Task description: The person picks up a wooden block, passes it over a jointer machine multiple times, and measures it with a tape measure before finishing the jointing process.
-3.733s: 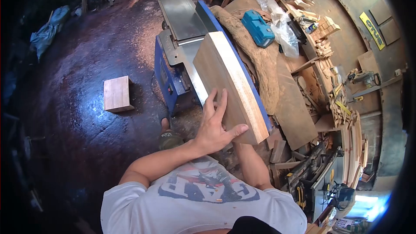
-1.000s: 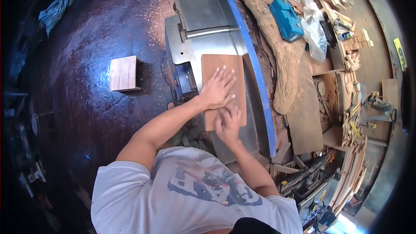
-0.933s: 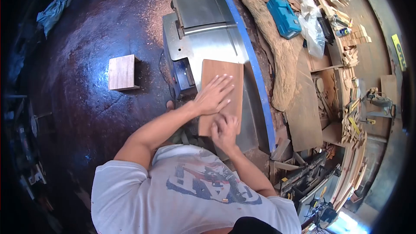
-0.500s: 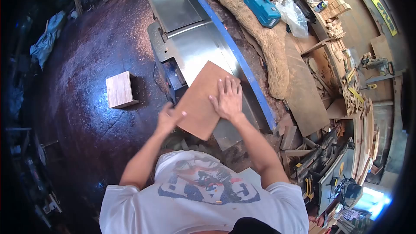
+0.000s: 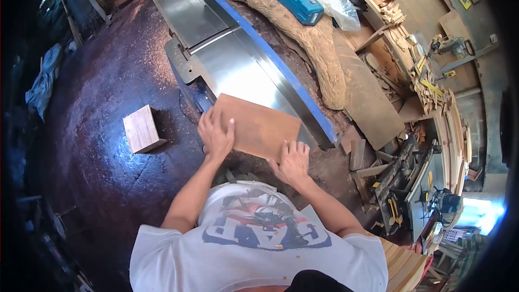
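A flat brown wooden board (image 5: 259,127) is held between my two hands, over the near end of the grey metal machine table (image 5: 238,70). My left hand (image 5: 217,136) grips the board's left edge, with the thumb on its top face. At the lower right corner, my right hand (image 5: 293,163) holds the board with its fingertips on the edge. The board's underside is hidden. Along the right side of the metal table runs a blue fence (image 5: 275,65).
A wooden block (image 5: 141,130) rests on the dark floor at the left. Beyond the fence lie a long rough log (image 5: 303,38), a teal case (image 5: 299,2) and a plastic bag (image 5: 338,0). Wood scraps and tools crowd the right side.
The board has turned and come nearer to me. My left hand has taken hold of its left side, and my right hand has moved from its top face to the near right corner.
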`<control>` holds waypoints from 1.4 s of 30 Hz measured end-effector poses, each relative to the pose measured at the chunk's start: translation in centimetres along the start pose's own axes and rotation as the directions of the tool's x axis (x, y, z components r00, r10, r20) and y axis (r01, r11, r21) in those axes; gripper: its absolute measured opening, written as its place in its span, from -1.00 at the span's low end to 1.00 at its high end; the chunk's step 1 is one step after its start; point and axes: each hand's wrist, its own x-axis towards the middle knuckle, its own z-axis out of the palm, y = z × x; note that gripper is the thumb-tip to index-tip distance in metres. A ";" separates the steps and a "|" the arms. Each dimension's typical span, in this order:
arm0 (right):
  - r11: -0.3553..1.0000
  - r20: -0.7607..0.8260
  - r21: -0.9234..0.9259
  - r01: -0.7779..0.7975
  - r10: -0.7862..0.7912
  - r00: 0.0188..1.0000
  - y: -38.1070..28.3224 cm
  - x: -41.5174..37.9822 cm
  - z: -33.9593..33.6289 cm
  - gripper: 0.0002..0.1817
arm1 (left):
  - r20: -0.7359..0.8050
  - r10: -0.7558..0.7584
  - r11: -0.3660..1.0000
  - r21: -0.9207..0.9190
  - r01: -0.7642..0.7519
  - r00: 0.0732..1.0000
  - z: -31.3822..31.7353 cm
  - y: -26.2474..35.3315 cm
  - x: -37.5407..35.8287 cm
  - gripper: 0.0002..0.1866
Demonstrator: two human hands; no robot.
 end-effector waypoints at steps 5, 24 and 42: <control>0.978 -0.309 0.168 0.125 -0.068 0.949 3.4 2.3 3.1 -0.45 | 0.100 0.382 0.924 -0.062 -0.377 0.919 7.1 2.2 8.7 -0.57; 0.803 -0.220 0.335 0.493 -0.442 0.870 4.9 17.8 3.4 -0.36 | 0.379 0.087 0.951 0.242 -0.190 0.921 11.5 6.3 14.9 -0.12; 0.751 -0.294 0.340 0.566 -0.488 0.822 0.0 30.8 2.9 -0.43 | 0.359 0.075 0.932 0.307 -0.194 0.930 12.4 -1.0 26.9 -0.09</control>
